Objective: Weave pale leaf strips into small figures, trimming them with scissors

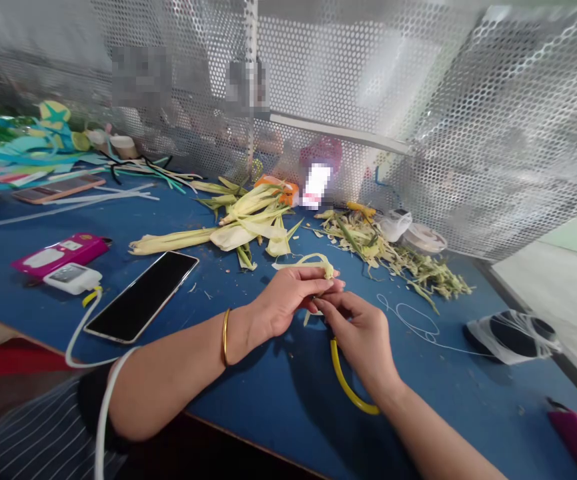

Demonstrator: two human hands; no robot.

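Between the fingers of my left hand (293,297) is a pale corn husk strip (327,267), bent into a loop with a knotted-looking bunch at its end. My right hand (361,327) meets the left fingertips, thumb and forefinger pinched together; what lies in that pinch is hidden. A short pale husk end pokes out below the fingers. Beneath the right hand curves a yellow band or handle (351,383), its upper end covered by the hand. Thin white thread (413,323) lies looped on the blue table (268,393), running to a dark spool (513,335).
Corn husks (248,220) lie beyond my hands, with husk scraps (388,247) to their right. On the left are a dark phone (143,297), a white device (74,277) with a cable, a magenta packet (61,255) and coloured strips (23,153). A perforated metal screen (328,73) bounds the back.
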